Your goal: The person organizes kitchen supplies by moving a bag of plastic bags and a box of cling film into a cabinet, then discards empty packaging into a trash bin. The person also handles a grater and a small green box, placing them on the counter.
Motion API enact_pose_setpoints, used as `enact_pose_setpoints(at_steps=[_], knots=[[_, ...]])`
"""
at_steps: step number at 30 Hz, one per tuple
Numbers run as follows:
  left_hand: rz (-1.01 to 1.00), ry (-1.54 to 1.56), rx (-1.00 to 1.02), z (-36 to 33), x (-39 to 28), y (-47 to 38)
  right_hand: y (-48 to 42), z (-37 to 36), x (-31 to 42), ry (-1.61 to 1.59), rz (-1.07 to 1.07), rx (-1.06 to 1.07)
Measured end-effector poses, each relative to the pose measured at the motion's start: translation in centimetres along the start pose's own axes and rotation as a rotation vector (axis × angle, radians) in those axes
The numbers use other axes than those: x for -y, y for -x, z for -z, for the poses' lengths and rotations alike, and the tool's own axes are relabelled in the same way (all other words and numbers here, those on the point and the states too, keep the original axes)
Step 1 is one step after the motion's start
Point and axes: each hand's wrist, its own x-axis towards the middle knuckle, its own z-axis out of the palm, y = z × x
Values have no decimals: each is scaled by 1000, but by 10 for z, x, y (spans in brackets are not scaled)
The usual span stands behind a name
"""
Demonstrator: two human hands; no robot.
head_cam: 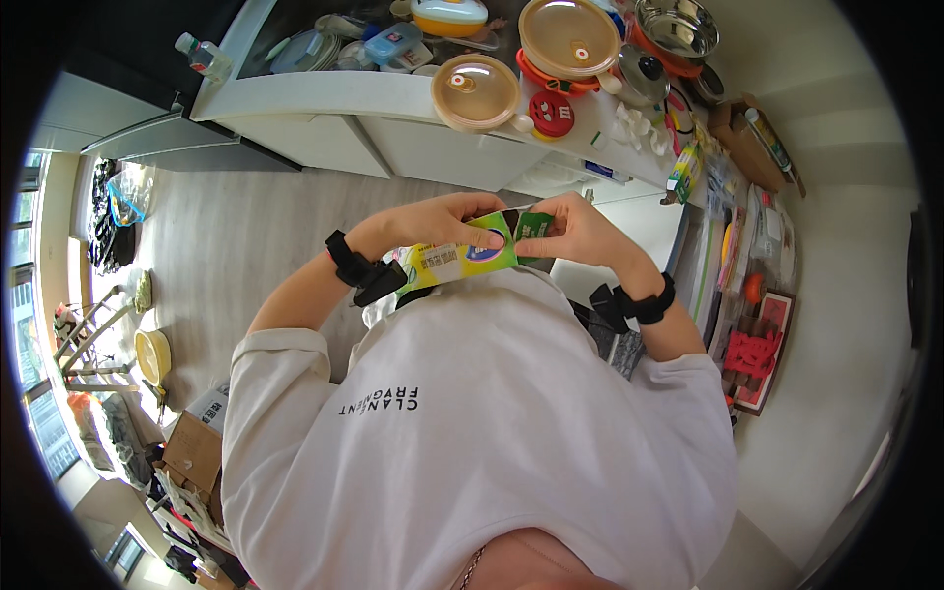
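Observation:
Just in front of my chest I hold a small green and yellow printed carton (448,264). My left hand (442,221) grips its long body, with the thumb flat across the printed front. At the right end of the carton, a dark green end flap (532,234) stands out from the opening. That flap is pinched between the thumb and fingers of my right hand (571,230). What lies inside the carton cannot be made out. Both wrists wear black straps with a small dark device.
Ahead stands a white counter (310,96) with lidded beige pans (476,92), a red round container (552,114) and a steel pot (677,29). A plastic bottle (204,57) is at its left end. Shelved items line the right wall; cardboard boxes (193,450) sit lower left.

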Motion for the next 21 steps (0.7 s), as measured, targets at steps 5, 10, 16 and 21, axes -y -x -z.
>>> enact_pose_setpoints(at_steps=[5, 10, 16, 21], knots=[[56, -74, 22, -2, -2, -3, -3, 13, 1, 166, -68, 157], [96, -23, -141, 4, -1, 3, 5, -1, 3, 286, 15, -158], [41, 202, -360, 26, 22, 15, -8, 57, -44, -156, 193, -652], [-221, 392, -366, 32, 39, 32, -60, 180, -141, 307, -178, -1003]])
